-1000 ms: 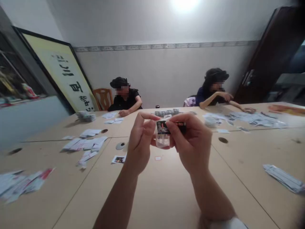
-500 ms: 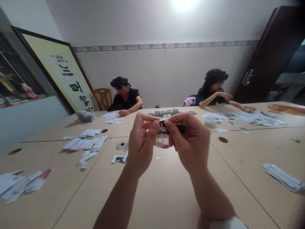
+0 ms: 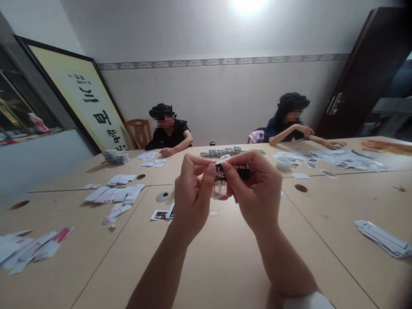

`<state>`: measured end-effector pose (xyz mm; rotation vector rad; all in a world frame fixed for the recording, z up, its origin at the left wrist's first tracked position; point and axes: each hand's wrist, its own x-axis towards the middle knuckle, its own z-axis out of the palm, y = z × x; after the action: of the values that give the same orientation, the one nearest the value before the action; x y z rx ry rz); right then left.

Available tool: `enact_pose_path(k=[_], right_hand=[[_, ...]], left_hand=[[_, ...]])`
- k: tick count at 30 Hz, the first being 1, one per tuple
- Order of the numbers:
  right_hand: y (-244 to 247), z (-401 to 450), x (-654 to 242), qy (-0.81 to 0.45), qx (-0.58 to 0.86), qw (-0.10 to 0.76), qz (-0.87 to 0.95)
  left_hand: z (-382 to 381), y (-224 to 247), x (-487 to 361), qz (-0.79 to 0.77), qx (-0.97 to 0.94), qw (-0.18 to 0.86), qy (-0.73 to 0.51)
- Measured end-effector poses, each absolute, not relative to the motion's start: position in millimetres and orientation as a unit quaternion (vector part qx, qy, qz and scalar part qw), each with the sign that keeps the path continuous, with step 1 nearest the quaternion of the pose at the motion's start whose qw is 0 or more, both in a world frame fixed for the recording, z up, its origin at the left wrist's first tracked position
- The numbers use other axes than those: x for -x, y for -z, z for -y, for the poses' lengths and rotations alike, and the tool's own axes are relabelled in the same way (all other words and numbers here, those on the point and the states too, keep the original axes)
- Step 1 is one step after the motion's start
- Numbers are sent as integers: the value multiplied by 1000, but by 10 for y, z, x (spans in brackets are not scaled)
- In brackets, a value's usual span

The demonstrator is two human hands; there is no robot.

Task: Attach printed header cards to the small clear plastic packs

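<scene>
Evidently, in the head view, the handling is only partway along. The left hand (image 3: 193,197) and right hand (image 3: 261,193) meet above the worktop (image 3: 225,262), each closed in a pinch. The right hand grips a small black printed piece (image 3: 243,171), its thumb pressed over the middle; the left hand's fingertips steady a clear plastic piece (image 3: 220,189) at its left edge. The two pieces are together, the black one lying across the clear one, but its right end juts out beyond it, so I judge them overlapped, not lined up. Neither piece is set down.

Around them, white papers (image 3: 112,195) lie in loose piles to the left, a photo card (image 3: 159,215) is just beside the left forearm, and small stacks (image 3: 222,151) stand in a row at the far side; whether these match the held pieces is too small to tell.

Fingers and thumbs cover much of both pieces, the print is unreadable, and the underside, with any contact there, is hidden. The forearms are cut off at the bottom edge.
</scene>
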<state>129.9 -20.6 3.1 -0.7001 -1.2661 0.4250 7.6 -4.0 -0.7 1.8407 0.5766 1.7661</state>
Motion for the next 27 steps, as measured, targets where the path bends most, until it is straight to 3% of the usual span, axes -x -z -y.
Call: enact_pose_path(k=[27], right_hand=[[-42, 201, -1273, -258, 313, 733, 547]], left_hand=[[162, -14, -184, -266, -644, 249, -673]])
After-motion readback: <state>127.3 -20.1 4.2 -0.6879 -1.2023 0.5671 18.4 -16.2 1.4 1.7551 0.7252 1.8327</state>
